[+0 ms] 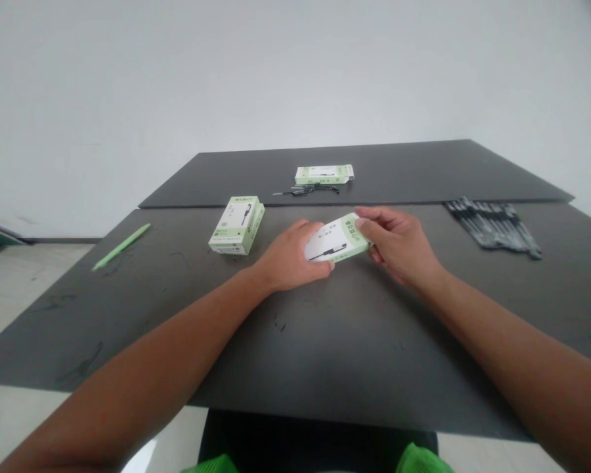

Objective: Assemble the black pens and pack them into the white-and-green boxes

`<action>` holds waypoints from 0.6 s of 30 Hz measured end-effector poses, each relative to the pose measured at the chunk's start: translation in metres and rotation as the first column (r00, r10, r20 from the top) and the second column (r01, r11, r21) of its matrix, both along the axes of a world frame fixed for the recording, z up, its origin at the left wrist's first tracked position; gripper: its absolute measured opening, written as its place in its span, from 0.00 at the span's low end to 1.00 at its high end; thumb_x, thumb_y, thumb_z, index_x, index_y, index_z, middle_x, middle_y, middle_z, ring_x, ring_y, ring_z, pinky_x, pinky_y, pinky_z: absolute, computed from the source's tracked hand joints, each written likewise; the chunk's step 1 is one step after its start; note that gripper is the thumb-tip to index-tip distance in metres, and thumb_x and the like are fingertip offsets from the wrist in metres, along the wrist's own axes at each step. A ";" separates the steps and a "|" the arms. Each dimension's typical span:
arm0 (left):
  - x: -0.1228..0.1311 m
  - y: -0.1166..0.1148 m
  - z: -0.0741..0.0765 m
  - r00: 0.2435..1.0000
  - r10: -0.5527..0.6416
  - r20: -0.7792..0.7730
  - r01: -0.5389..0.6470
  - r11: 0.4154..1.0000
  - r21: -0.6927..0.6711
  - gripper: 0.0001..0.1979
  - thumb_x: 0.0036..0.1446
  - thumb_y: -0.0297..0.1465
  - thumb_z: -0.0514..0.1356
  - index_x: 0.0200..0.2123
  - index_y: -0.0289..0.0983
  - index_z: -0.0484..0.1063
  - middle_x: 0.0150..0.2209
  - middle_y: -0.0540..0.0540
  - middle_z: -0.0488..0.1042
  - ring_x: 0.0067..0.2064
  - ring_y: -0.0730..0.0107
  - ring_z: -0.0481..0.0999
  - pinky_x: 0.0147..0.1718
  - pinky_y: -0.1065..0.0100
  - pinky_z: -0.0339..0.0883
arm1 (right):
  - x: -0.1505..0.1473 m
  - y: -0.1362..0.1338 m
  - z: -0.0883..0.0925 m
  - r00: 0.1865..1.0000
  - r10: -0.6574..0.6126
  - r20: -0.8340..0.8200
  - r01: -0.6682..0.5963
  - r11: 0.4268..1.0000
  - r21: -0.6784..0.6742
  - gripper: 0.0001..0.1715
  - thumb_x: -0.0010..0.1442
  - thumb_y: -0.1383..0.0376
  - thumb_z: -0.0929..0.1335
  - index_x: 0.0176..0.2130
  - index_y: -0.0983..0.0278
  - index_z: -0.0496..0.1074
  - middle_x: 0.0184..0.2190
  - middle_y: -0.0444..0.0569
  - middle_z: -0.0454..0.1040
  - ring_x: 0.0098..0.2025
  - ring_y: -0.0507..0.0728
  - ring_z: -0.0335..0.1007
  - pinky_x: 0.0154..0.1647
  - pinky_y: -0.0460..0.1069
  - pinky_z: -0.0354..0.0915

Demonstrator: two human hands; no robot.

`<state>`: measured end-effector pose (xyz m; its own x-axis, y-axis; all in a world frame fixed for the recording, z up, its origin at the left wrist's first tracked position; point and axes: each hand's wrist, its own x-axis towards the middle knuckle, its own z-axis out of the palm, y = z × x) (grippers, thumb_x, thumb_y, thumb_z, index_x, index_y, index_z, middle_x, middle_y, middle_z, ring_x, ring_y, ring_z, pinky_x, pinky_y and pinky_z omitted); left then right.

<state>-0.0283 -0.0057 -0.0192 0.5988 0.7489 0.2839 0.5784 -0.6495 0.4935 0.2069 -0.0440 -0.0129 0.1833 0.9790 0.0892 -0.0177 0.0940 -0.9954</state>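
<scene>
Head view, centre of frame: green pen box (335,239) held above the dark table (325,341).
Left hand (288,259): fingers closed on the box's near end.
Right hand (398,243): pinching its far end.
Left of centre: second box (236,225).

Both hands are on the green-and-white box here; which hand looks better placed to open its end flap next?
Probably the right hand. Its fingers pinch the far end of the pen box, thumb on the top edge. The left hand wraps the near end from the side, steadying it above the table.
</scene>
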 end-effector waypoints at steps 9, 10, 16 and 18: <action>-0.001 0.003 -0.004 0.996 0.032 0.078 -0.034 0.999 0.020 0.34 0.55 0.42 0.73 0.62 0.36 0.75 0.54 0.39 0.78 0.55 0.49 0.79 0.58 0.51 0.74 | 0.003 0.000 0.004 0.916 0.140 -0.376 -0.178 0.982 -0.068 0.20 0.56 0.63 0.80 0.49 0.62 0.83 0.24 0.41 0.71 0.20 0.48 0.56 0.18 0.46 0.49; -0.002 0.003 -0.005 0.995 0.038 0.095 -0.040 0.999 0.022 0.35 0.55 0.42 0.73 0.63 0.36 0.75 0.55 0.38 0.78 0.56 0.49 0.79 0.58 0.51 0.74 | 0.003 0.000 0.005 0.899 0.166 -0.405 -0.204 0.977 -0.054 0.20 0.56 0.63 0.81 0.49 0.62 0.82 0.25 0.40 0.70 0.21 0.48 0.56 0.19 0.46 0.50; -0.002 0.003 -0.006 0.990 0.036 0.134 -0.041 0.999 0.032 0.32 0.55 0.42 0.73 0.61 0.36 0.76 0.52 0.40 0.79 0.53 0.51 0.79 0.57 0.52 0.74 | 0.003 -0.001 0.004 0.841 0.244 -0.483 -0.306 0.951 -0.052 0.28 0.55 0.59 0.86 0.51 0.60 0.80 0.30 0.40 0.73 0.24 0.47 0.55 0.23 0.46 0.53; -0.002 0.003 -0.005 0.992 0.030 0.126 -0.035 0.999 0.033 0.31 0.55 0.42 0.73 0.59 0.36 0.77 0.51 0.41 0.78 0.52 0.52 0.79 0.55 0.53 0.74 | 0.002 -0.001 0.003 0.845 0.250 -0.472 -0.315 0.947 -0.063 0.30 0.54 0.59 0.86 0.51 0.59 0.79 0.29 0.38 0.71 0.24 0.48 0.54 0.23 0.46 0.52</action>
